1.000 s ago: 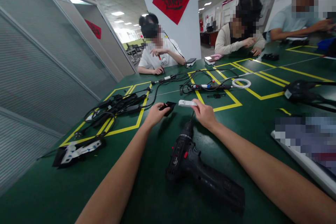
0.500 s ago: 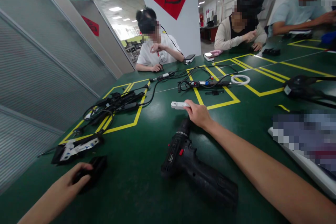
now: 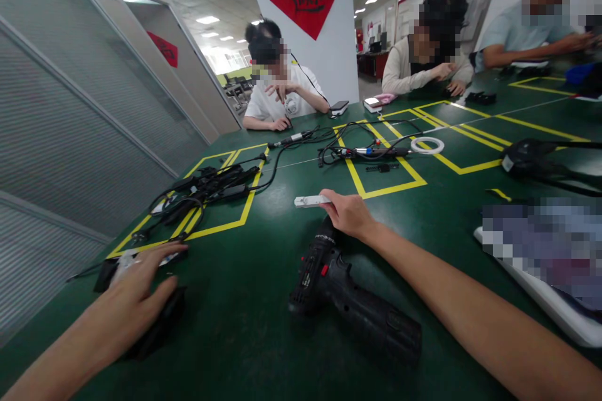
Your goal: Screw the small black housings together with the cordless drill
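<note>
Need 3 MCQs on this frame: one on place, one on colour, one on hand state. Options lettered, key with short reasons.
1. Where does the black power drill lie?
A. On the green table between the two forearms
B. Inside a yellow-taped box
C. In a co-worker's hands

2. What colour is the small bar at the right hand?
A. Red
B. White
C. Yellow

3. What is the left hand doing?
A. Gripping the drill
B. Raised off the table, holding nothing
C. Spread flat over a black part on the table

Answers:
1 A: the drill lies on its side on bare green table, nearer the camera than the yellow tape lines.
2 B: the bar is white, pinched at one end by the right fingertips.
3 C: the fingers are splayed, palm down on the black part, not curled around it.
</note>
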`<state>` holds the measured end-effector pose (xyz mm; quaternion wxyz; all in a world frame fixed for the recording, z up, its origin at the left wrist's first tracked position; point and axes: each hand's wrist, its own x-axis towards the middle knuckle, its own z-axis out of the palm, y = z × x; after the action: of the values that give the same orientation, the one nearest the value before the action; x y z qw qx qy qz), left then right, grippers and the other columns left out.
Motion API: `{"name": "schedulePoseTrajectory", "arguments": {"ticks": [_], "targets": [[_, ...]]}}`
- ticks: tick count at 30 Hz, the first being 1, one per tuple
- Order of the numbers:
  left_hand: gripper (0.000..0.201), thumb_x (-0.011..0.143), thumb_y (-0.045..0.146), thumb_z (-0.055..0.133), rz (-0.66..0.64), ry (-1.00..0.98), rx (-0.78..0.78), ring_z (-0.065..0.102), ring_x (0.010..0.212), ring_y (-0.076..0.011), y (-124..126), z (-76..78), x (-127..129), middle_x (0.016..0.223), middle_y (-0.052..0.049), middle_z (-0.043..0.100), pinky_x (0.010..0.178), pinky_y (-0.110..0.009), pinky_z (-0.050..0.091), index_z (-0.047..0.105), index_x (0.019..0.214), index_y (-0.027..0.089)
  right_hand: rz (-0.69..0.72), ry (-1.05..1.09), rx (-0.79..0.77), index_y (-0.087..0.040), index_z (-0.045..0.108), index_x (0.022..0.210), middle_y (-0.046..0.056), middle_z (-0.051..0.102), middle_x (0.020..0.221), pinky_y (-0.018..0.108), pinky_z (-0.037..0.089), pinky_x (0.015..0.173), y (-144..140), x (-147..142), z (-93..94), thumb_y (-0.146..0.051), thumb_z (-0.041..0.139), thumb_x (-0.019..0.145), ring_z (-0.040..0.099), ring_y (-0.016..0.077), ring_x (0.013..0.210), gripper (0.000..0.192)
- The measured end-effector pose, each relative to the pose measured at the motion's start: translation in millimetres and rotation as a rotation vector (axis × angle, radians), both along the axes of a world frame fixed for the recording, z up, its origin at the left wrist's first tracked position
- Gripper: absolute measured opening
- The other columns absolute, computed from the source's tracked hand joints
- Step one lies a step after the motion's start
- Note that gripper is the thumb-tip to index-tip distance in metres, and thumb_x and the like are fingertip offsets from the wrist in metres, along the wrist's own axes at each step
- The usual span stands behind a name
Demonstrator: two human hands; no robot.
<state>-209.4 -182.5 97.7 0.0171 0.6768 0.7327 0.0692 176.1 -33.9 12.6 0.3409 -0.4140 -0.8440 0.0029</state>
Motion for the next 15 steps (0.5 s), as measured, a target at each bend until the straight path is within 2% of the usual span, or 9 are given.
{"name": "schedulePoseTrajectory", "arguments": {"ticks": [2,4,6,8,10,12,15], "targets": [[0.050,0.086,0.049,0.041,-0.127,-0.004,0.023,0.038,0.132,-0.0239,22.3,14.0,53.5,0.143,0.001,0.040,0.114,-0.040,0.026,0.034,0.132,0.032,0.046,-0.016,0.023,-0.021,0.055,0.119,0.005,0.072,0.092,0.026,0.035,0.064,-3.2,-2.1,0.8,-0.036,0.039,0.098,0.066,0.0196,0.076,0.030],[0.051,0.086,0.051,0.042,-0.242,-0.013,0.046,0.038,0.132,-0.0241,44.7,21.8,108.5,0.143,-0.002,0.038,0.114,-0.039,0.027,0.036,0.132,0.029,0.090,-0.033,0.049,-0.020,0.056,0.118,0.006,0.072,0.093,0.026,0.036,0.064,-5.7,-3.1,1.8,-0.035,0.037,0.099,0.065,0.0188,0.077,0.030],[0.057,0.081,0.053,0.050,-0.368,-0.016,0.075,0.042,0.128,-0.0263,65.7,22.0,155.0,0.142,-0.004,0.040,0.109,-0.039,0.032,0.039,0.131,0.028,0.139,-0.053,0.078,-0.018,0.055,0.119,0.007,0.072,0.093,0.026,0.036,0.065,-7.8,-3.8,2.6,-0.033,0.037,0.099,0.065,0.0185,0.078,0.031],[0.060,0.076,0.049,0.059,-0.496,0.006,0.063,0.049,0.121,-0.0282,83.6,15.6,188.3,0.137,-0.007,0.046,0.101,-0.039,0.039,0.041,0.129,0.028,0.194,-0.079,0.106,-0.017,0.056,0.118,0.007,0.071,0.090,0.026,0.037,0.067,-10.0,-5.0,2.8,-0.032,0.039,0.098,0.065,0.0186,0.080,0.030],[0.049,0.078,0.039,0.058,-0.547,0.063,0.014,0.057,0.109,-0.0290,96.7,5.6,208.6,0.124,-0.010,0.056,0.089,-0.038,0.044,0.046,0.124,0.026,0.227,-0.093,0.124,-0.016,0.057,0.118,0.008,0.071,0.090,0.027,0.038,0.068,-11.9,-6.8,2.4,-0.029,0.041,0.097,0.065,0.0186,0.080,0.029],[0.036,0.083,0.030,0.052,-0.518,0.115,-0.014,0.062,0.096,-0.0285,104.2,-2.9,217.3,0.108,-0.012,0.063,0.078,-0.037,0.045,0.049,0.118,0.023,0.225,-0.084,0.128,-0.015,0.055,0.119,0.008,0.071,0.094,0.027,0.039,0.068,-13.2,-8.4,1.5,-0.028,0.040,0.097,0.065,0.0183,0.082,0.030],[0.028,0.086,0.031,0.047,-0.428,0.149,-0.032,0.063,0.084,-0.0270,104.6,-3.4,205.6,0.093,-0.012,0.065,0.070,-0.034,0.042,0.050,0.112,0.020,0.157,-0.036,0.112,-0.016,0.051,0.126,0.008,0.072,0.098,0.026,0.039,0.067,-12.4,-8.4,0.2,-0.033,0.036,0.099,0.066,0.0177,0.081,0.035]]}}
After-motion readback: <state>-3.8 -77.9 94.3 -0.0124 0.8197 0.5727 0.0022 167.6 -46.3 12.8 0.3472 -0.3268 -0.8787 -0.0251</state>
